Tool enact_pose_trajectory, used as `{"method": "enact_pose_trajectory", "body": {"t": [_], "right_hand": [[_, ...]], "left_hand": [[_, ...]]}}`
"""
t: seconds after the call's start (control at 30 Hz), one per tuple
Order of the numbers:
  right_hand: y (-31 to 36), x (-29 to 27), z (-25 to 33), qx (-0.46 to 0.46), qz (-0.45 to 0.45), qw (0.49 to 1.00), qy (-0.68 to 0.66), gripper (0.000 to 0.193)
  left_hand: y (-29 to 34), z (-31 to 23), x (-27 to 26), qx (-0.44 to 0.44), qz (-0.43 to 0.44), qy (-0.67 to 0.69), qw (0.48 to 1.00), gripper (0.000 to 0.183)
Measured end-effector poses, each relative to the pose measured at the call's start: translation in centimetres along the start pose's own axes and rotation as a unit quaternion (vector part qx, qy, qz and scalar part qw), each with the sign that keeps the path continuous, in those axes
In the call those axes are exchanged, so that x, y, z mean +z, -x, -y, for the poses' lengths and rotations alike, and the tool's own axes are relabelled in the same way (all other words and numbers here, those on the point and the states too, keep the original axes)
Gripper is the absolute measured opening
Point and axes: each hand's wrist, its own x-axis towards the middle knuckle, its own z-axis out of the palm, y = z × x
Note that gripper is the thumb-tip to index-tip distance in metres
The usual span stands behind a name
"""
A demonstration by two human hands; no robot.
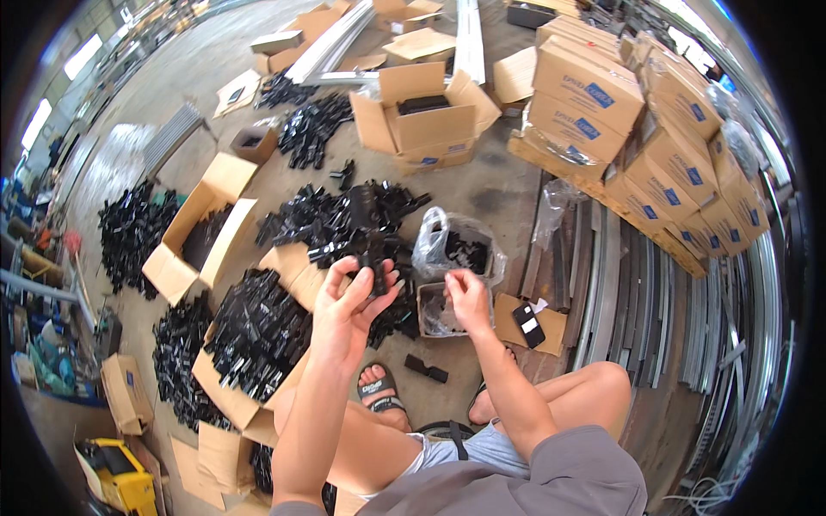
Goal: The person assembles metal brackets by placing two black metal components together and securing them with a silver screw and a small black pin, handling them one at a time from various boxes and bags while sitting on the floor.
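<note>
My left hand (348, 301) is raised over the floor, its thumb and fingers closed around a small black bracket-like piece (373, 273). Behind it spreads a loose heap of similar glossy black pieces (314, 211). My right hand (467, 301) hovers at the edge of a small open carton (426, 322) with a clear plastic liner. Its thumb and fingertips are pinched together; whatever is between them is too small to make out. Just beyond stands a plastic-lined box (422, 258) containing small black parts (467, 254). A single dark flat piece (427, 369) lies near my feet.
Piles of black pieces (258, 322) lie to the left, by an open carton (176, 267). Ahead is another open carton (374, 125). Stacked boxes (576, 112) on a pallet and long metal profiles (602, 284) occupy the right. A phone (528, 325) rests on cardboard.
</note>
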Motion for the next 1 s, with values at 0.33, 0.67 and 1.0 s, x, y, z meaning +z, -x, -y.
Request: {"method": "enact_pose_trajectory", "body": {"t": [0.33,0.67,1.0], "right_hand": [[5.2,3.0,19.6,-0.22,0.088,0.946,-0.221,0.02],[6.7,5.2,19.5,-0.276,-0.009,0.958,-0.082,0.016],[7.7,3.8,21.4,-0.334,-0.022,0.94,0.065,0.015]], "left_hand": [[0.8,0.0,-1.0,0.029,0.015,-0.022,0.999,0.02],[1.5,0.4,-1.2,0.043,0.012,0.014,0.999,0.029],[1.9,0.4,-0.7,0.059,0.005,-0.008,0.998,0.032]]}}
